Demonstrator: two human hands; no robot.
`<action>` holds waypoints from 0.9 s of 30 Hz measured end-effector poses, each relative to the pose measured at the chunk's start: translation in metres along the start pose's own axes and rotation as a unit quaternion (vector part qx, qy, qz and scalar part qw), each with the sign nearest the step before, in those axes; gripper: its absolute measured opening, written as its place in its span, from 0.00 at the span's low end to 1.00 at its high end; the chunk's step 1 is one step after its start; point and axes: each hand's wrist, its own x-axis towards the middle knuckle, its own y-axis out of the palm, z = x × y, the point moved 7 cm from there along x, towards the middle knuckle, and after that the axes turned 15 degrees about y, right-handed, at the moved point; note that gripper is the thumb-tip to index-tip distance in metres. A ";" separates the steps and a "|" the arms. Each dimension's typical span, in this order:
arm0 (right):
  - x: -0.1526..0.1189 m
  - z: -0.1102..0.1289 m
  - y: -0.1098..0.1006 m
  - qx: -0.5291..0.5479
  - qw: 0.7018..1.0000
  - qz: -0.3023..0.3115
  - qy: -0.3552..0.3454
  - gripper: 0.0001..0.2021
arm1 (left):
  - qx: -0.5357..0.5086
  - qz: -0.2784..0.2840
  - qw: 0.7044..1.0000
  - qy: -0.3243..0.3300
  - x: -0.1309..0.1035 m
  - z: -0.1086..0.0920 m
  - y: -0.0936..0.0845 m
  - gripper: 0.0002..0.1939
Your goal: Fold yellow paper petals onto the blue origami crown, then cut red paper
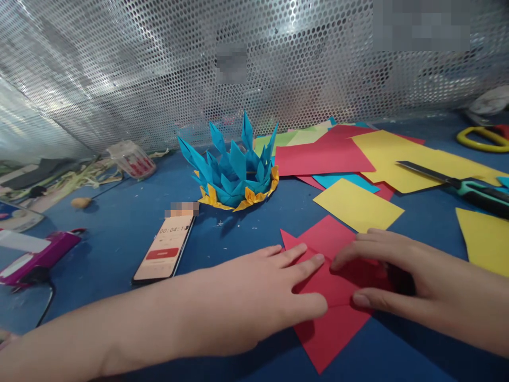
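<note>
Red paper (324, 339) lies on the blue table in front of me, a crease line running across it. A pointed red corner sticks out at its upper left; whether this is one sheet or two I cannot tell. My left hand (270, 289) rests flat on the paper's left side with its fingers spread. Over the right side, my right hand (425, 273) arches with thumb and fingers apart, their tips at the paper. The hands cover part of the sheet. Just beyond them lies a yellow sheet (358, 204).
A blue and yellow folded-paper piece (234, 175) stands behind a phone (165, 249) showing a timer. Coloured sheets (326, 154), a green-handled cutting tool (477, 193) and yellow-handled scissors (483, 139) lie right. A purple device (43, 257) and a clear container (133, 159) are left.
</note>
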 end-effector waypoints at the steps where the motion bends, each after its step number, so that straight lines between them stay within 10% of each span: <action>1: -0.001 0.003 0.000 -0.009 1.000 -0.018 -0.007 0.23 | 0.001 0.000 1.000 -0.003 0.001 0.000 0.001 0.19; 11: -0.005 0.011 0.000 -0.038 0.997 -0.058 -0.024 0.20 | 0.000 -0.067 0.998 -0.010 0.005 0.001 0.009 0.25; 27: -0.007 -0.025 -0.005 0.010 0.995 0.092 0.025 0.16 | -0.001 0.011 0.999 -0.040 0.004 0.001 0.004 0.30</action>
